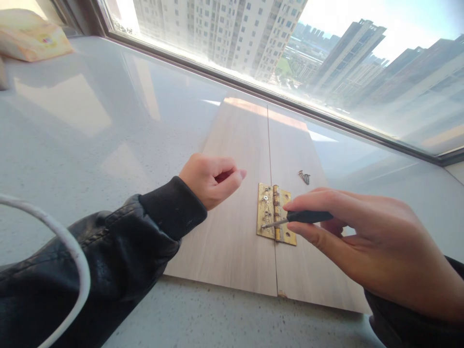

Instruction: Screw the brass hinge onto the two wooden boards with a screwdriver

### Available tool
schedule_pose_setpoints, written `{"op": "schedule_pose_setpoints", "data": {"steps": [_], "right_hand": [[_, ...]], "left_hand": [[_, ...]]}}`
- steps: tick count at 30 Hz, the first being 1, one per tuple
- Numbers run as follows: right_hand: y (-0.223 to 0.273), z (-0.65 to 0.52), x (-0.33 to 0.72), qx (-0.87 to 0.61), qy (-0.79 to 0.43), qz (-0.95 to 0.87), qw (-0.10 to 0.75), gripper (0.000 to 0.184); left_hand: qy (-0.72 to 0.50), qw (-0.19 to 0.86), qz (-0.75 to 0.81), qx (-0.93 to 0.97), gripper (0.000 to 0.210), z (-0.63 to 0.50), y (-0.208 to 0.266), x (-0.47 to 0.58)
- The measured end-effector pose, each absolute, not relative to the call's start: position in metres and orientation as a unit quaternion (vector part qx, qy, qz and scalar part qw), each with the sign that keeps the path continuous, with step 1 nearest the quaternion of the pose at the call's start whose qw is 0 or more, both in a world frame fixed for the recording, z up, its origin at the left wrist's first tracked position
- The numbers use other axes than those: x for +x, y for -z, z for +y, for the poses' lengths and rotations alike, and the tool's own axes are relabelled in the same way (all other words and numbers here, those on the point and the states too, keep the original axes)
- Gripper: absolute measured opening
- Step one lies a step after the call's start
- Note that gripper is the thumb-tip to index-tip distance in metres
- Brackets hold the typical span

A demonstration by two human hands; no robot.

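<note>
My right hand (362, 237) grips a small screwdriver (308, 216) by its black handle, between thumb and fingers. The shaft slants left across a brass hinge (268, 210), and its tip meets a screw (263, 226) at the lower corner of the left leaf. More screws stand in that leaf, one with a bright cross-slot head (266, 197). Open holes show in the right leaf, which is partly behind my fingers. The hinge lies over the seam of two pale wooden boards (232, 241). My left hand (213, 181) is curled closed above the left board, apart from the hinge.
Several loose screws (304, 177) lie on the right board, above the hinge. The boards rest on a speckled white counter (126, 130) beside a window frame (203, 72). A tissue pack (34, 36) sits at far left; a white cable (78, 261) arcs before my left sleeve.
</note>
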State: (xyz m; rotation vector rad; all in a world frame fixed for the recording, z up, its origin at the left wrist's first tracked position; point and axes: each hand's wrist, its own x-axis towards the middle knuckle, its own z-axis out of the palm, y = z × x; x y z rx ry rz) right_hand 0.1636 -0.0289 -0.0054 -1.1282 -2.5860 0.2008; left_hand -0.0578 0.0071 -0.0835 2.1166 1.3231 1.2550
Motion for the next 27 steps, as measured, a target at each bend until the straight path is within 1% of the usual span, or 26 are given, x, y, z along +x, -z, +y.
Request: {"op": "schedule_pose_setpoints", "data": {"steps": [3,5,8,9,12,13,15,18,21,24,27], "right_hand": [[0.006,-0.032,0.162,-0.39,-0.032,-0.907,0.153,0.004],[0.006,-0.033,0.162,-0.379,-0.008,-0.914,0.141,0.005],[0.005,-0.033,0.166,-0.352,-0.029,-0.929,0.113,0.008],[0.003,-0.033,0.167,-0.352,-0.047,-0.929,0.103,0.01],[-0.001,-0.032,0.173,-0.364,-0.077,-0.925,0.075,0.029],[-0.002,-0.031,0.175,-0.362,-0.078,-0.926,0.071,0.031],[-0.003,-0.031,0.177,-0.355,-0.08,-0.928,0.077,0.028],[-0.003,-0.031,0.177,-0.362,-0.09,-0.923,0.096,0.018],[-0.003,-0.03,0.177,-0.368,-0.088,-0.921,0.095,0.01],[-0.004,-0.028,0.177,-0.37,-0.078,-0.921,0.092,0.007],[-0.001,-0.029,0.174,-0.383,-0.065,-0.916,0.102,0.008]], "left_hand": [[-0.441,0.175,0.469,0.745,0.037,0.007,0.084,-0.057],[-0.44,0.175,0.469,0.746,0.037,0.007,0.083,-0.057],[-0.434,0.172,0.472,0.748,0.036,0.007,0.083,-0.057],[-0.432,0.172,0.472,0.749,0.036,0.007,0.083,-0.057],[-0.429,0.174,0.471,0.751,0.036,0.007,0.083,-0.058],[-0.429,0.175,0.47,0.751,0.036,0.007,0.083,-0.058],[-0.429,0.176,0.47,0.751,0.036,0.007,0.083,-0.058],[-0.432,0.172,0.469,0.751,0.036,0.006,0.083,-0.058],[-0.438,0.166,0.465,0.751,0.036,0.007,0.084,-0.058],[-0.437,0.165,0.466,0.751,0.036,0.007,0.084,-0.058],[-0.429,0.17,0.472,0.751,0.036,0.006,0.083,-0.059]]}}
